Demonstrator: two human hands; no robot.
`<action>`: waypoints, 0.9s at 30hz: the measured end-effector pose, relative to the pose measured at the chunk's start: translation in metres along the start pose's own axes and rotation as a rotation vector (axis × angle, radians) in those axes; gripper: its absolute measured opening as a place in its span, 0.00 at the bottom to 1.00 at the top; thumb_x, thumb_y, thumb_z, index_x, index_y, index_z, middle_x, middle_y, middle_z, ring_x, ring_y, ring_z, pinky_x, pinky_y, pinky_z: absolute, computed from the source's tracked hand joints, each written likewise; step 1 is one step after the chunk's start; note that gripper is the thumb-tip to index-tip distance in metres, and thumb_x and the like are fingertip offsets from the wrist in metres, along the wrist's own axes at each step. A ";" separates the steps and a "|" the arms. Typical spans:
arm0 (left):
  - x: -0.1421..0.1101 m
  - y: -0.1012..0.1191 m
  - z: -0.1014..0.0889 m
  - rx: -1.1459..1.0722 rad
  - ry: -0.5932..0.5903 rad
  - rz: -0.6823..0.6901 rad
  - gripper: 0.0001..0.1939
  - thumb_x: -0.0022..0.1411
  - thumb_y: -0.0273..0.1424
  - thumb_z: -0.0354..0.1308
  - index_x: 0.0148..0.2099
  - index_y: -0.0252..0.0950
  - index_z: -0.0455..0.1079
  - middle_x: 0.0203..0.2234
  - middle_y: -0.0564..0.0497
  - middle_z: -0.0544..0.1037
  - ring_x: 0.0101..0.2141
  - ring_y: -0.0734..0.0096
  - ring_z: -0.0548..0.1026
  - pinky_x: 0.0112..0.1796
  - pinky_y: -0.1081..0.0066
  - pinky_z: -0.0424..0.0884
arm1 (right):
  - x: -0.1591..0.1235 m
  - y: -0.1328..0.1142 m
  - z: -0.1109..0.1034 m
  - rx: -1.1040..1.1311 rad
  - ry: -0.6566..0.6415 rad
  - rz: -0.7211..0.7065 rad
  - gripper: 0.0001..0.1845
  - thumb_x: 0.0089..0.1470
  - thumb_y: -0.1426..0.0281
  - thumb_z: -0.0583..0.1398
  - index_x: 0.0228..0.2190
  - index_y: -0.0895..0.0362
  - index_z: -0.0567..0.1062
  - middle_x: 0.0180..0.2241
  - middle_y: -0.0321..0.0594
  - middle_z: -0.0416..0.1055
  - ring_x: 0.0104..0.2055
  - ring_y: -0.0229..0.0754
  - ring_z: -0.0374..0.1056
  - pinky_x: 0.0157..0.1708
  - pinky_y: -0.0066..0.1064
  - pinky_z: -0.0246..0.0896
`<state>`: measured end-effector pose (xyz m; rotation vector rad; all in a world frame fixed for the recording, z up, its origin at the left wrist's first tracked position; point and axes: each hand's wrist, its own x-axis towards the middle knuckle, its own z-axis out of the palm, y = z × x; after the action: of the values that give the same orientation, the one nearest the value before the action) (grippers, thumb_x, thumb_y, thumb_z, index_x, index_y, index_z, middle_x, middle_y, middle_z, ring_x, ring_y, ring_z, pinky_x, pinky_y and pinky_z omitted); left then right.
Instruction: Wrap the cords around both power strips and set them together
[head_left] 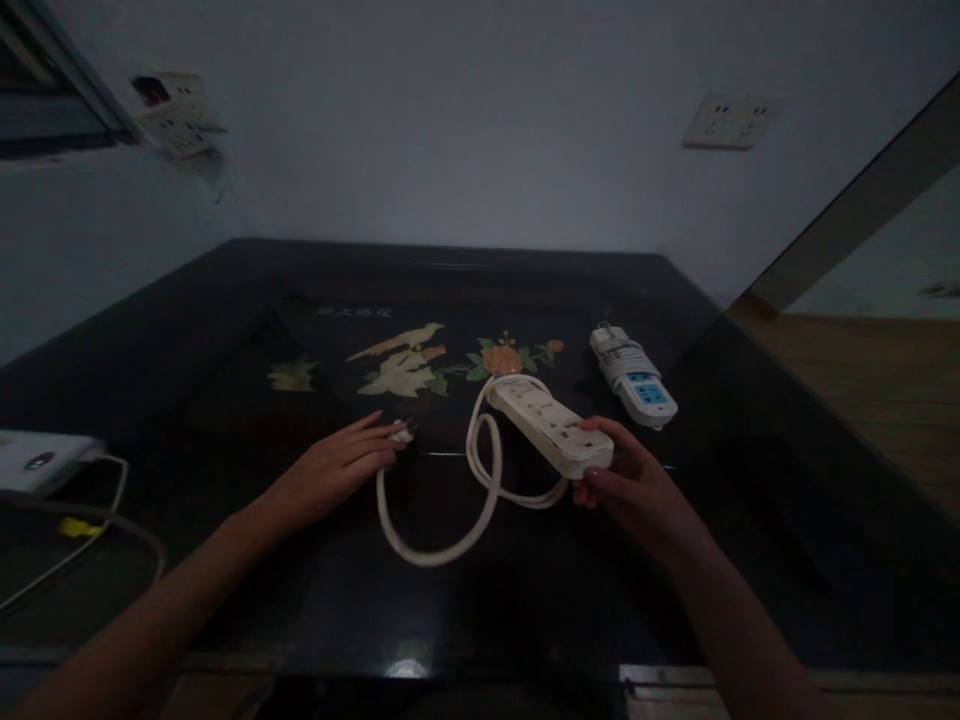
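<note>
Power strip between two hands, its plug under the left

The white power strip [544, 425] lies aslant on the black tabletop [562, 590], between the two hands but much nearer the right; its near end sits in the grasp of the right hand [637, 490], fingers on top and thumb against the end face, while its far end points away and to the left. The left hand [334, 470] is well apart from the strip, palm down with fingers stretched nearly straight; its fingertips touch the plug [403, 431], whose pins face away from the hand; the thumb is hidden, so I cannot tell whether the plug is pinched or merely covered.

The thick white cord [442, 557] joins the two; it loops beside the strip's far end, crosses itself in the space between the hands, then sweeps towards the person in a wide curve and rises to the plug.

Beyond the right hand lies a second strip with blue sockets [634, 375], its own cord wound round its middle, untouched by either hand; a printed orange flower [501, 360] shows on the tabletop just past the white strip's far end; at the far left sits a white device [41, 455], cut off by the picture's edge.
</note>
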<state>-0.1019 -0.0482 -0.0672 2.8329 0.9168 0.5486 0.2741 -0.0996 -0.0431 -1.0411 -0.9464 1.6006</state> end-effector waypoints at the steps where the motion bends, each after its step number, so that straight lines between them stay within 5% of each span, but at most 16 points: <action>1: 0.001 0.005 -0.004 -0.022 0.058 -0.047 0.13 0.67 0.28 0.46 0.49 0.39 0.69 0.46 0.49 0.78 0.50 0.64 0.74 0.57 0.51 0.62 | 0.000 0.000 0.000 0.004 -0.001 -0.002 0.30 0.41 0.69 0.69 0.46 0.51 0.66 0.24 0.33 0.74 0.22 0.36 0.70 0.21 0.24 0.62; 4: 0.009 0.025 -0.025 -0.081 0.237 -0.342 0.14 0.68 0.31 0.44 0.52 0.38 0.65 0.31 0.52 0.80 0.36 0.67 0.79 0.42 0.64 0.75 | 0.000 0.001 0.000 -0.022 -0.001 -0.003 0.28 0.45 0.68 0.68 0.48 0.51 0.66 0.24 0.34 0.74 0.24 0.36 0.71 0.23 0.24 0.62; 6: 0.019 0.039 -0.042 -0.150 0.344 -0.548 0.16 0.68 0.33 0.45 0.56 0.37 0.60 0.23 0.55 0.75 0.31 0.69 0.78 0.32 0.72 0.73 | 0.000 0.001 0.000 -0.041 -0.005 0.000 0.27 0.48 0.66 0.66 0.49 0.51 0.65 0.24 0.34 0.74 0.25 0.37 0.71 0.24 0.24 0.63; 9: 0.038 0.050 -0.060 -0.073 0.389 -0.642 0.17 0.68 0.34 0.46 0.57 0.38 0.61 0.24 0.56 0.74 0.24 0.74 0.73 0.28 0.75 0.69 | -0.001 0.002 0.001 -0.044 -0.002 0.012 0.25 0.51 0.64 0.64 0.49 0.51 0.64 0.24 0.34 0.74 0.25 0.37 0.71 0.25 0.25 0.63; 16: 0.057 0.036 -0.063 0.267 0.084 -0.480 0.21 0.68 0.31 0.41 0.59 0.43 0.64 0.44 0.46 0.75 0.39 0.61 0.75 0.39 0.66 0.71 | -0.001 0.004 -0.001 -0.024 0.007 -0.003 0.23 0.52 0.62 0.63 0.48 0.51 0.64 0.24 0.34 0.73 0.24 0.37 0.71 0.25 0.25 0.62; 27: 0.085 0.046 -0.078 0.411 -0.314 -0.353 0.31 0.62 0.20 0.44 0.64 0.48 0.56 0.46 0.45 0.73 0.30 0.64 0.76 0.32 0.66 0.71 | -0.001 0.001 0.001 -0.059 0.007 0.021 0.25 0.51 0.61 0.63 0.49 0.52 0.63 0.25 0.35 0.73 0.26 0.37 0.71 0.26 0.27 0.63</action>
<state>-0.0419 -0.0363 0.0405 2.8547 1.5567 -0.1404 0.2729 -0.1011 -0.0436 -1.0997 -0.9860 1.5934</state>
